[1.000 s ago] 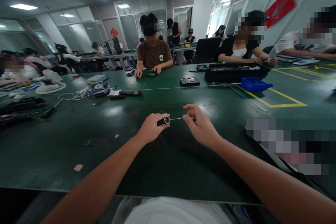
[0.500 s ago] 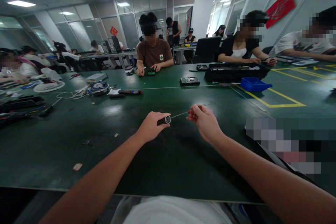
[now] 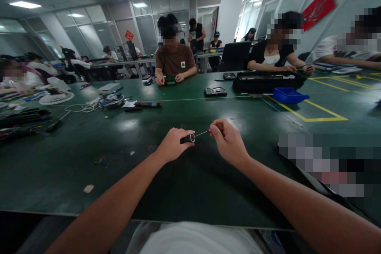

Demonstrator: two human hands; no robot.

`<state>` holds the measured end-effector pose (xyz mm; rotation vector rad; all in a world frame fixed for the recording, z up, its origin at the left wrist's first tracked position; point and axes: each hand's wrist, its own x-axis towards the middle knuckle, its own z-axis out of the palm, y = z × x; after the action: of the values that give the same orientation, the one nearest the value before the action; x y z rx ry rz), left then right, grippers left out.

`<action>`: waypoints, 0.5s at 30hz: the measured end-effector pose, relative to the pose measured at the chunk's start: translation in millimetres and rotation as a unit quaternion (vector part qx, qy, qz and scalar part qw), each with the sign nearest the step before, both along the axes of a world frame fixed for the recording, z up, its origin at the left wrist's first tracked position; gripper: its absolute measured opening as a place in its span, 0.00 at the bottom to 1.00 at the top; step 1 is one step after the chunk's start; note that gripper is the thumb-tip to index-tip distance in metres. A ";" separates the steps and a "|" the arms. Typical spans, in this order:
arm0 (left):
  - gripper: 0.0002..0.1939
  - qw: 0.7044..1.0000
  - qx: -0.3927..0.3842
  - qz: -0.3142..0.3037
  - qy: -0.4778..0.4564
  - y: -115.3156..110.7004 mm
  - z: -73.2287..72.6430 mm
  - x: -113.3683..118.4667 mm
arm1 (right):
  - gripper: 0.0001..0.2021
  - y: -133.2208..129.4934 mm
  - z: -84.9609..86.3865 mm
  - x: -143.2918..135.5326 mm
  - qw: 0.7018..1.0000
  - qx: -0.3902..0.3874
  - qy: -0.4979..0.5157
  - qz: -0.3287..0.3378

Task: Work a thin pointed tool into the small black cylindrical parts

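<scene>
My left hand (image 3: 171,145) grips a short black cylinder (image 3: 187,138) between thumb and fingers. Its round, silver-rimmed end faces right and toward me; it looks like a small flashlight, though its exact kind is unclear. A thin screwdriver (image 3: 202,133) with a reddish handle is held in my closed right hand (image 3: 228,139). The metal shaft points left, its tip at the rimmed end of the cylinder; whether the tip is inside or only touching cannot be made out. Both hands are above the green table (image 3: 190,190), close to its near side.
Across the table lie a hard drive (image 3: 215,92), a long black housing (image 3: 268,82) and a blue tray (image 3: 288,95). At left are bundled cables (image 3: 110,101), a pen-like tool (image 3: 148,104) and a white fan grille (image 3: 56,98). Several people sit working around.
My right hand has closed further around the screwdriver's handle, more of whose red end shows. The cylinder in my left hand has shifted slightly right and down. Across the table, a person's hands have moved on a green board.
</scene>
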<state>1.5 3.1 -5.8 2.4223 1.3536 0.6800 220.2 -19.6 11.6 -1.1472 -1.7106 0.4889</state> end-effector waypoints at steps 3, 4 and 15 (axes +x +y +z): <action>0.22 1.000 -0.002 0.001 0.002 0.5 -2.1 -0.1 | 0.07 -1.8 2.1 -0.2 0.999 0.017 -0.029 -0.003; 0.23 1.000 -0.001 0.000 0.002 0.6 -2.5 -0.1 | 0.07 -1.9 2.5 -0.1 0.999 0.019 -0.037 -0.006; 0.22 1.000 -0.016 -0.005 0.014 1.8 -3.5 1.1 | 0.06 -0.1 0.9 1.2 0.996 0.025 -0.082 -0.017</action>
<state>2.6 4.9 -9.3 2.4209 1.3513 0.6193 221.4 -19.8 12.4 -1.2059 -1.8304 0.3359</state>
